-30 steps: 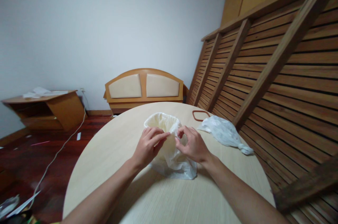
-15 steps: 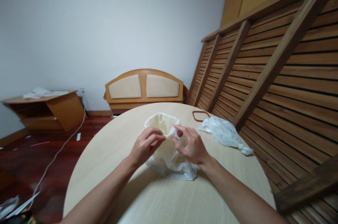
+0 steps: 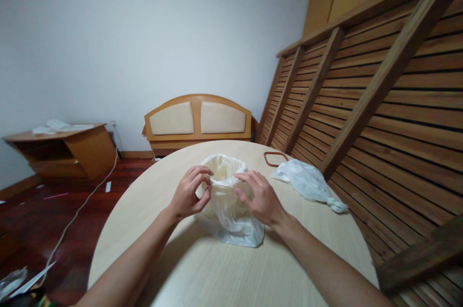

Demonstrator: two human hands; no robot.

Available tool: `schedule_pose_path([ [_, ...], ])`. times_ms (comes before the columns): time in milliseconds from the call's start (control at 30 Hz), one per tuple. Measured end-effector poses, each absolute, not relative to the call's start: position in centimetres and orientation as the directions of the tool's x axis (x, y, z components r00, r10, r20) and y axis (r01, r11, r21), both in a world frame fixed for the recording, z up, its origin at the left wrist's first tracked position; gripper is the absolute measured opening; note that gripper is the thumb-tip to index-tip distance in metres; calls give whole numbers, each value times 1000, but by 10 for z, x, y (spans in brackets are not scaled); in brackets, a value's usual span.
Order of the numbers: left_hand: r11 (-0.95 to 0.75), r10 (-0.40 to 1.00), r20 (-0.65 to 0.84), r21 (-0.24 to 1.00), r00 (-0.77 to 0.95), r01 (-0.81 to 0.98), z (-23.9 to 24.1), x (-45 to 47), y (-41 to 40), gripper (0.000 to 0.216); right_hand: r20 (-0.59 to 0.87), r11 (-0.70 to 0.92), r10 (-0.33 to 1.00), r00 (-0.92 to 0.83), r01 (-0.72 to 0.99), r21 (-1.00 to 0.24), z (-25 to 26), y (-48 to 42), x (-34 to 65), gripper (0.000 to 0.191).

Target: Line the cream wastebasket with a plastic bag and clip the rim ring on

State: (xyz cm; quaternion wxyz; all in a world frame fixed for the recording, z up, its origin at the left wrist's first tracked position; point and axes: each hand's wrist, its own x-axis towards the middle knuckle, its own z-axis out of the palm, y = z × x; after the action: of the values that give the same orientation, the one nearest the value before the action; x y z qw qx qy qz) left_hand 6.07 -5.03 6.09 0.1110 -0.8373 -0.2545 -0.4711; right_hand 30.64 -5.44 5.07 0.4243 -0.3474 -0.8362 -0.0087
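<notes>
1. My left hand [image 3: 188, 196] pinches the near-left rim of the bag [image 3: 231, 218]. The fingers curl over the edge and the thumb closes from below.
2. My right hand [image 3: 262, 196] lies against the bag's right side just under the rim. The fingers are half spread and press into the film, a loose hold rather than a fist.
3. The bag is thin, whitish and crinkled. Its mouth stands open and round, facing up, and looks cream inside. The lower part sags in slack folds onto the table [image 3: 217, 273]. The film hides whatever holds the bag up.
4. The bag sits between my hands, a little past the middle of the round table.
5. The far table edge runs close behind the bag's mouth. The left curve of the edge is well apart from my left hand. Under my forearms the near half of the top is bare wood.
6. Right of my right hand, near but apart, a tied bag [image 3: 307, 179] lies flat with its knot at the near-right end. A brown ring [image 3: 275, 157] lies just beside its far-left end, near the far edge.
7. Slats [image 3: 379, 104] lean close along the table's right side, so room there is tight. On the left the floor [image 3: 54, 210] lies open, crossed by a cable [image 3: 79, 206]. Beyond it, a cabinet [image 3: 61, 150] and a headboard [image 3: 197, 121] stand against the wall.
</notes>
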Motion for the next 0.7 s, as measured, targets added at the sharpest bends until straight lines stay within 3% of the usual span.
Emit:
schedule_pose_path([
  [133, -826, 361, 851, 103, 381, 554, 61, 75, -57, 29, 721, 746, 576, -386, 609, -270, 52, -54, 304, 27],
  [300, -800, 380, 841, 90, 386, 593, 61, 86, -58, 4, 730, 751, 563, -388, 609, -255, 51, -53, 304, 27],
  [500, -810, 407, 828, 132, 386, 572, 61, 78, -53, 4, 789, 823, 433, -435, 548, -149, 46, -51, 303, 26],
  [700, -801, 433, 818, 156, 379, 578, 56, 80, -52, 12, 787, 890, 372, -493, 431, -150, 45, -54, 301, 31],
])
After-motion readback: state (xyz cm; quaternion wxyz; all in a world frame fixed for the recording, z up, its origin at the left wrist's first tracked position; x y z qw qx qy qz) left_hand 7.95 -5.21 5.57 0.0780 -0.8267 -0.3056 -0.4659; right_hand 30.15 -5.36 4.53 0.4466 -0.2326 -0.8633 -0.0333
